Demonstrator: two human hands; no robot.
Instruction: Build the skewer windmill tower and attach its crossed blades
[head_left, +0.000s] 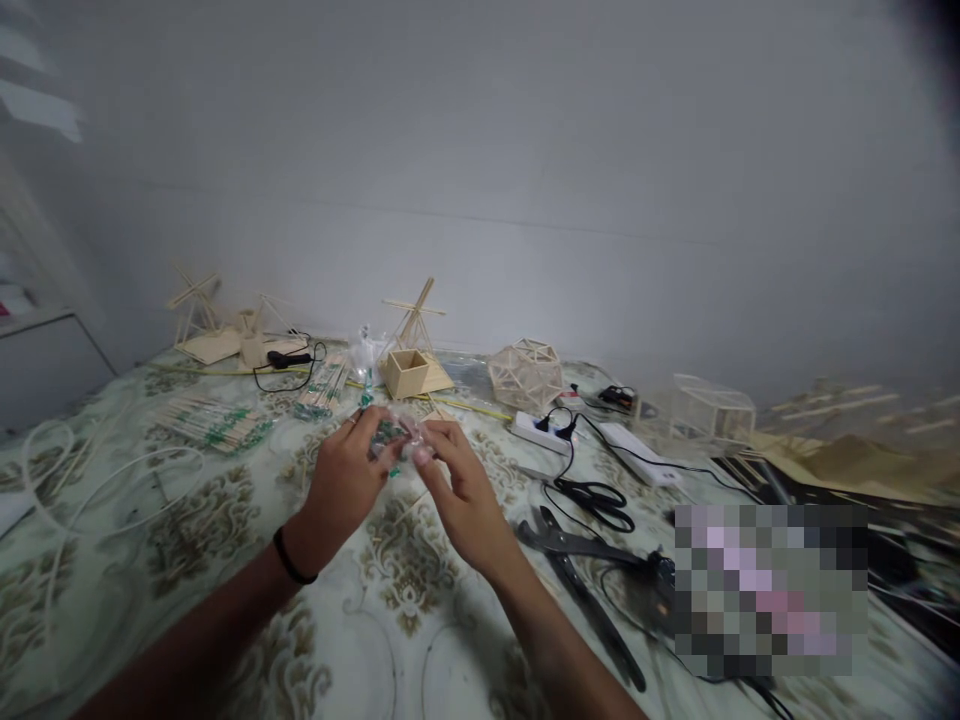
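My left hand (339, 482), with a dark band at the wrist, pinches a crumpled clear plastic wrapper (407, 432) that has bits of green on it. The fingers of my right hand (466, 498) are closed on the wrapper's other side, facing the left. What lies inside the plastic, if anything, is too small to make out. Just beyond the hands stands a small open wooden box (406, 374) beside a windmill-like stick model (417, 312). Packs of wooden sticks with green print (217, 422) lie to the left of my left hand.
Right of my hands are a white power strip (540, 434), black-handled scissors (596, 500) and dark pliers-like cutters (592, 600). A polyhedral stick frame (526, 373) stands near the wall. Cables cross the patterned tablecloth (409, 590); a pale loose tube (112, 465) curls at left.
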